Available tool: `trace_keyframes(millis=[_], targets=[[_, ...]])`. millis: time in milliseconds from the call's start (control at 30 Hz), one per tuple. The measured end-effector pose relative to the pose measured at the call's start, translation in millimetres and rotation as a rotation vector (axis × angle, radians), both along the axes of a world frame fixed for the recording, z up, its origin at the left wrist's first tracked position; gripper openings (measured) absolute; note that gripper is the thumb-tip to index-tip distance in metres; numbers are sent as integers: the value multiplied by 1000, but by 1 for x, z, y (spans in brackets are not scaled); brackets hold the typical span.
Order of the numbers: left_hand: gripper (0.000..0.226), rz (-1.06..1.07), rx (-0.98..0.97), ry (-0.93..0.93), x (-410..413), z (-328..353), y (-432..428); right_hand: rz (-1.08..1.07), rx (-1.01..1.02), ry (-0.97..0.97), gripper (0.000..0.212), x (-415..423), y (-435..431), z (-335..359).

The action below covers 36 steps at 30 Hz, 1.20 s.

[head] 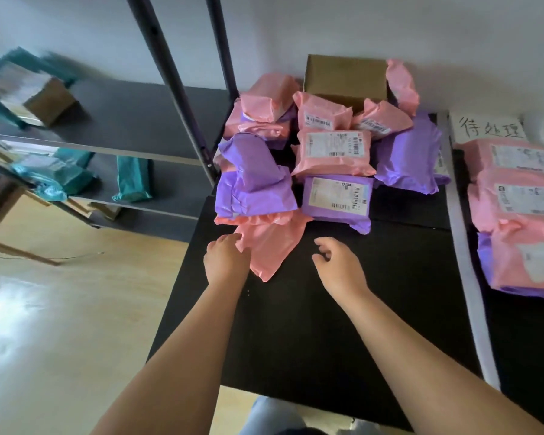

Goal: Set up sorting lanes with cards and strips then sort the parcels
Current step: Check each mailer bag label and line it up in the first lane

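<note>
My forearms reach toward twelve o'clock, left hand (226, 260) at eleven with fingers extended, right hand (339, 268) at one, fingers loosely curled.

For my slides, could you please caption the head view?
Left hand touches a pink parcel; right hand hovers over the black table.

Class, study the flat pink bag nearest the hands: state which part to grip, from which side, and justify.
Probably pinch the pink bag by its free left edge, coming from the near left, where the left hand is. It lies limp and flat on the table, its far end tucked under a purple parcel.
</note>
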<state>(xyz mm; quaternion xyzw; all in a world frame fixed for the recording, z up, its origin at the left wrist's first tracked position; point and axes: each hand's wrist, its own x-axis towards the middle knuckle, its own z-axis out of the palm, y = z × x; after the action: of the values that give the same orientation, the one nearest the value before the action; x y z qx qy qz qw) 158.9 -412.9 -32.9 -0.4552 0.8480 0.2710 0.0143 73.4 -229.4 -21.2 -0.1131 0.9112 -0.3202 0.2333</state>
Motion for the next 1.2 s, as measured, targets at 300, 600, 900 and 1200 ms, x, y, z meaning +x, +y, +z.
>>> trace_keyframes(millis=[300, 600, 900, 1200], targets=[[33, -292, -129, -90, 4, -27, -15, -76, 82, -4, 39, 8, -21, -7], [27, -277, -116, -30, 22, -18, 17, -9, 111, 19, 32, 12, -14, -6], [16, 54, 18, 226, 33, 30, 57, 114, 5, 226, 36, 9, 23, 26], [15, 156, 227, 405, 13, 104, 97, 231, -116, 566, 16, -3, 77, 81]])
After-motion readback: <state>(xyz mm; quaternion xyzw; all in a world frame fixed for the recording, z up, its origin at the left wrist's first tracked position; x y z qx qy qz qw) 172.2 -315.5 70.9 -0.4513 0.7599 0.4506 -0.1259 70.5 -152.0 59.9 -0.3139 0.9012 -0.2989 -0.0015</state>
